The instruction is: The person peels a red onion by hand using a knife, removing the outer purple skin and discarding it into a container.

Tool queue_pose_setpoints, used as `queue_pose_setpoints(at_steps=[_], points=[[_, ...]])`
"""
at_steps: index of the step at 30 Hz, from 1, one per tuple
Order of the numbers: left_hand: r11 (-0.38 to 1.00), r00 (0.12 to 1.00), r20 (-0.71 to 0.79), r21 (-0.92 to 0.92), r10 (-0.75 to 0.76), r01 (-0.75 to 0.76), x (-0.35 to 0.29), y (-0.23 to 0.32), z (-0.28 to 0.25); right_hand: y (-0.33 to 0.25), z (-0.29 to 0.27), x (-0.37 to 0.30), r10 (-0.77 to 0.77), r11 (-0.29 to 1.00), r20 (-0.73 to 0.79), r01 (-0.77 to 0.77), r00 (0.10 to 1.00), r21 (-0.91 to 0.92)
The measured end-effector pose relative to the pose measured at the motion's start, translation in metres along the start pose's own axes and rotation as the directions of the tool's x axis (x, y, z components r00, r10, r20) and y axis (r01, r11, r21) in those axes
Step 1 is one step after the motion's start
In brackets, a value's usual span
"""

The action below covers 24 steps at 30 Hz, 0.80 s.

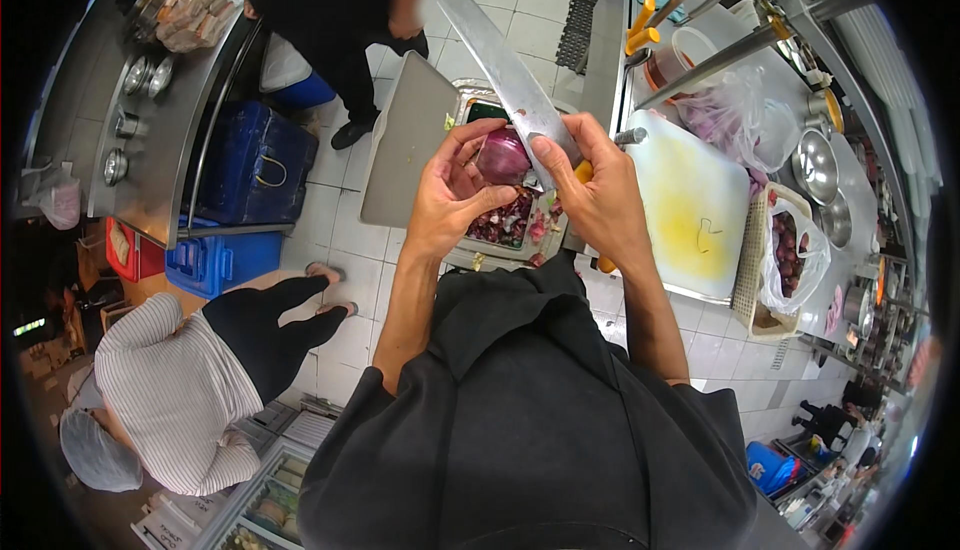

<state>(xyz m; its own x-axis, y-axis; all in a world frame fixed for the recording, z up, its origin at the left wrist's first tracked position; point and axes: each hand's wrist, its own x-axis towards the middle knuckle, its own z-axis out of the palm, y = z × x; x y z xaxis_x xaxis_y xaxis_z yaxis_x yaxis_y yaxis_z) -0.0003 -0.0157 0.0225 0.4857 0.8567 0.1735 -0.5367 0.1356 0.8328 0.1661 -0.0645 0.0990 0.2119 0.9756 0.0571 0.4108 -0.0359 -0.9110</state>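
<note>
In front of my chest, my left hand point(455, 190) cups a whole red onion point(503, 157), its fingers around the purple, shiny skin. My right hand point(603, 190) grips a large kitchen knife point(500, 55) near the heel of the blade, with the thumb on the flat. Its long blade slants up and to the left, and a bit of orange handle shows below the fingers. The blade's heel is beside the onion; whether they touch I cannot tell. Beneath both hands, a container point(535, 237) holds dark purple onion pieces or peels, partly hidden by my hands.
To the right are a white cutting board point(690, 180) with a yellow stain, a bag of red onions point(790, 260) in a basket point(748, 285), and metal bowls point(815, 165). One person point(330, 10) stands ahead; another point(190, 380) bends at the left near blue bins point(225, 255).
</note>
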Motion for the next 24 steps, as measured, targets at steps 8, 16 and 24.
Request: queue_pose_setpoints(at_steps=[8,16,24], points=[[0.999,1.000,0.002,0.051,-0.014,0.014,0.006,0.001,0.005,0.007,-0.008,0.004,0.003,1.000,-0.013,-0.003,1.000,0.014],[0.999,1.000,0.000,0.050,-0.004,0.004,0.012,0.000,0.008,0.008,-0.012,0.008,0.002,1.000,0.024,-0.001,1.000,-0.026],[0.995,0.997,-0.048,0.080,-0.053,0.057,0.015,0.005,0.015,0.015,-0.011,0.009,-0.100,0.995,0.020,0.100,0.995,0.001]])
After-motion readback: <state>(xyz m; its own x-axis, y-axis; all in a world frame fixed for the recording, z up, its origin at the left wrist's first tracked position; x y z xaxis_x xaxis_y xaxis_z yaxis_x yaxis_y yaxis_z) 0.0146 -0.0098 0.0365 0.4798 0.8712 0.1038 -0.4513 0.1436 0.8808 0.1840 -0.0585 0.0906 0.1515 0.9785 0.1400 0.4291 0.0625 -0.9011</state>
